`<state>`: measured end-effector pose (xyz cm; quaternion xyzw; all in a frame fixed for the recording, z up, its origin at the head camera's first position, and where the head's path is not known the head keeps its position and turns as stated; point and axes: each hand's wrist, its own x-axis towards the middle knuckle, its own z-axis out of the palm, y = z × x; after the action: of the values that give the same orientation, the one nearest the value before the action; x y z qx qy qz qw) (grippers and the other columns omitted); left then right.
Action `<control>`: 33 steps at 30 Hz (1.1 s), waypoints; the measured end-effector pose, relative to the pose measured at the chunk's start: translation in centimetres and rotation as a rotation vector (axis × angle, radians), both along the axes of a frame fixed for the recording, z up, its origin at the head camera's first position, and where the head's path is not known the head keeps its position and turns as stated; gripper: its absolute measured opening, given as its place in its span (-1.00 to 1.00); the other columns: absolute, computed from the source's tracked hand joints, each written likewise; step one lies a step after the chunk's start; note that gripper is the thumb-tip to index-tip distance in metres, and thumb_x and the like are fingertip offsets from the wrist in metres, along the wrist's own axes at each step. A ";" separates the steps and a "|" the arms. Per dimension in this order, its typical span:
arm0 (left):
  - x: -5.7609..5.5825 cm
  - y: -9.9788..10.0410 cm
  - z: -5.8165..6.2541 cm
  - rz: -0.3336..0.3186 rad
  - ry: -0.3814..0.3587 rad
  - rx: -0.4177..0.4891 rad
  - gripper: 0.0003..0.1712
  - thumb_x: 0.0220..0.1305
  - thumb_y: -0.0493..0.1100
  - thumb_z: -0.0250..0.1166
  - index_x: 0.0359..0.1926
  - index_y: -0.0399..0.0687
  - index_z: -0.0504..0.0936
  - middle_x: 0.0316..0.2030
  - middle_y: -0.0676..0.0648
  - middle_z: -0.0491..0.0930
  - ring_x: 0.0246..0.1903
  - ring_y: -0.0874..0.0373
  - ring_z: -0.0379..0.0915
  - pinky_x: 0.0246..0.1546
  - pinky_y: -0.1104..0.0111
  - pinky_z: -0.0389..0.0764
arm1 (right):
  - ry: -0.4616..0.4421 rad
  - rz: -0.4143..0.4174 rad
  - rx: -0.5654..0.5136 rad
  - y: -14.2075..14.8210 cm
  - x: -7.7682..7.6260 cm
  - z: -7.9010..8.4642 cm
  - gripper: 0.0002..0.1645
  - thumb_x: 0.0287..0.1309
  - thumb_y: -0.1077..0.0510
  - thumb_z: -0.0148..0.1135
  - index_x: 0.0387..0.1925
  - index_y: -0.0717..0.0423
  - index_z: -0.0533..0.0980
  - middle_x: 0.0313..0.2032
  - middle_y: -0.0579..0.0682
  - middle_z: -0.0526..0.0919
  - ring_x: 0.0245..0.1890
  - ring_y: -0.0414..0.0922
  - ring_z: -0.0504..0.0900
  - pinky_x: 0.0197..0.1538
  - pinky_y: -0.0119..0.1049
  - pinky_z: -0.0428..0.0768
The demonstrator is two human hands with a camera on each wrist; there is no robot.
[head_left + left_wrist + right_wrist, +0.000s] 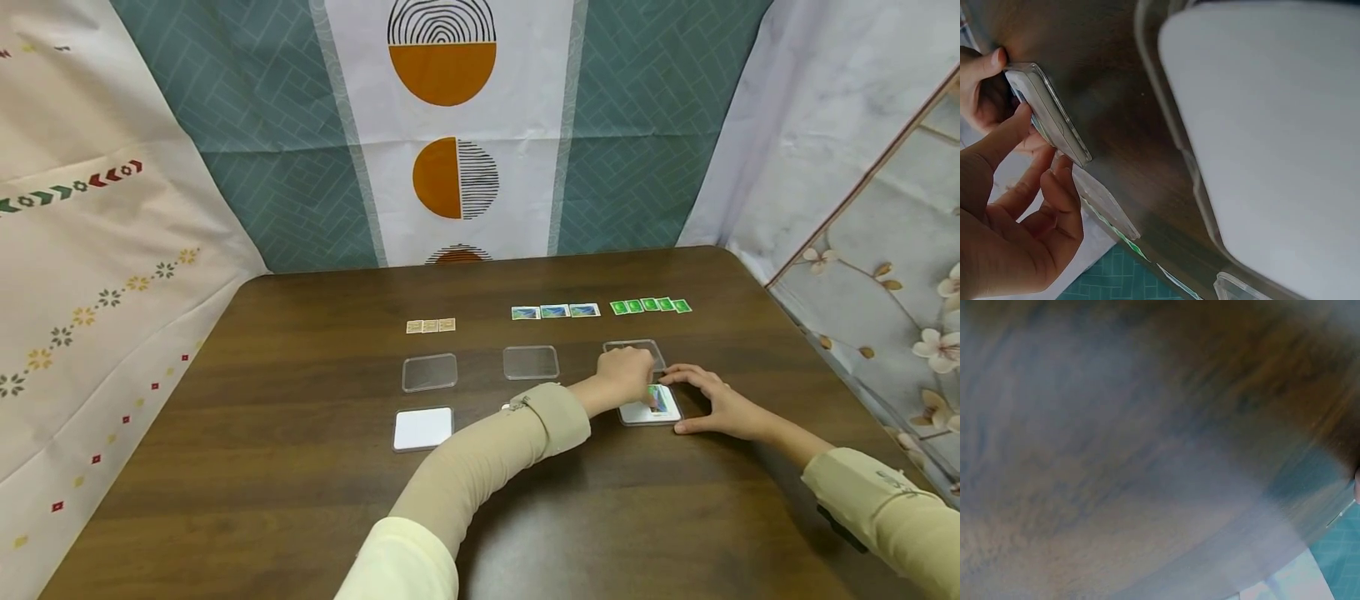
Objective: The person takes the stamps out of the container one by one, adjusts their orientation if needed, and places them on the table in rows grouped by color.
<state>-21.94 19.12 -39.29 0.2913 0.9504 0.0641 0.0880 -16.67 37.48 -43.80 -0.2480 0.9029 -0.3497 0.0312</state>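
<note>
My left hand (624,377) reaches across to a shallow clear case (637,419) with white inside, at the right of the table. Its thumb and index finger pinch a small blue-green picture stamp (659,400) on the white surface. In the left wrist view, the left hand (1029,212) has its fingertips at the case (1054,115). My right hand (716,406) holds the case's right side, thumb at the near corner and fingers at the far one. The right wrist view is blurred and shows mostly tabletop.
Behind the case lies a clear lid (633,343), with two more clear lids (430,372) to its left. Tan stamps (431,326), blue landscape stamps (555,312) and green stamps (650,306) form a back row. Another white-filled case (423,429) sits left; my left sleeve (480,467) hides much of a middle one.
</note>
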 end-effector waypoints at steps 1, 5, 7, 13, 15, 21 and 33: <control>0.0 0.0 0.0 0.007 -0.006 0.000 -0.72 -0.13 0.17 0.50 -0.54 0.21 0.61 -0.52 0.26 0.56 -0.58 0.37 0.39 -0.57 0.47 0.38 | 0.001 0.000 0.000 0.0 0.0 0.0 -0.27 -0.14 0.20 0.46 0.11 0.24 0.36 0.18 0.33 0.26 0.12 0.30 0.15 -0.04 0.30 0.13; 0.1 0.0 0.2 0.021 -0.025 0.006 -0.72 -0.14 0.14 0.51 -0.54 0.19 0.60 -0.53 0.25 0.54 -0.58 0.36 0.38 -0.58 0.48 0.37 | 0.011 -0.003 0.002 -0.1 0.0 0.0 -0.27 -0.14 0.20 0.47 0.10 0.25 0.36 0.17 0.33 0.27 0.12 0.31 0.16 -0.03 0.31 0.12; 0.1 0.0 0.4 0.025 -0.032 0.015 -0.73 -0.12 0.12 0.51 -0.52 0.17 0.59 -0.54 0.24 0.54 -0.58 0.35 0.38 -0.59 0.48 0.36 | 0.014 -0.006 0.001 -0.1 0.0 0.1 -0.27 -0.15 0.20 0.47 0.10 0.25 0.36 0.18 0.34 0.27 0.12 0.31 0.16 -0.03 0.31 0.11; 0.2 -0.2 0.7 0.035 -0.022 0.062 -0.84 0.04 -0.03 0.44 -0.53 0.16 0.60 -0.55 0.23 0.57 -0.59 0.36 0.37 -0.61 0.49 0.35 | 0.002 -0.003 0.005 -0.1 -0.1 0.0 -0.27 -0.13 0.19 0.46 0.11 0.23 0.36 0.19 0.34 0.25 0.13 0.32 0.14 -0.03 0.33 0.10; 0.3 -0.2 0.7 0.035 -0.015 0.077 -0.82 0.08 -0.06 0.41 -0.58 0.16 0.60 -0.57 0.24 0.56 -0.62 0.37 0.36 -0.63 0.51 0.34 | -0.002 -0.002 0.005 -0.1 0.0 0.0 -0.27 -0.13 0.19 0.46 0.12 0.23 0.36 0.19 0.33 0.25 0.13 0.33 0.14 -0.02 0.33 0.10; 0.2 -0.4 0.8 0.028 -0.011 0.137 -0.76 0.09 -0.10 0.39 -0.66 0.12 0.58 -0.60 0.22 0.53 -0.64 0.38 0.32 -0.66 0.53 0.32 | 0.001 0.003 0.004 0.0 0.0 0.0 -0.27 -0.13 0.20 0.46 0.12 0.23 0.37 0.19 0.32 0.24 0.14 0.33 0.14 -0.02 0.34 0.10; 0.8 -0.8 1.5 0.005 -0.082 0.138 -0.65 0.01 -0.06 0.46 -0.12 0.31 0.67 -0.12 0.28 0.63 -0.25 0.33 0.54 -0.47 0.47 0.44 | 0.084 0.033 -0.019 0.0 0.2 -0.3 -0.21 -0.21 0.24 0.49 0.13 0.17 0.36 0.18 -0.04 0.29 0.16 -0.48 0.05 -0.01 0.13 0.12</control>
<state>-21.17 18.34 -37.84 0.2915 0.9400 0.1415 0.1063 -16.44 37.47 -44.10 -0.2775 0.8959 -0.3469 -0.0031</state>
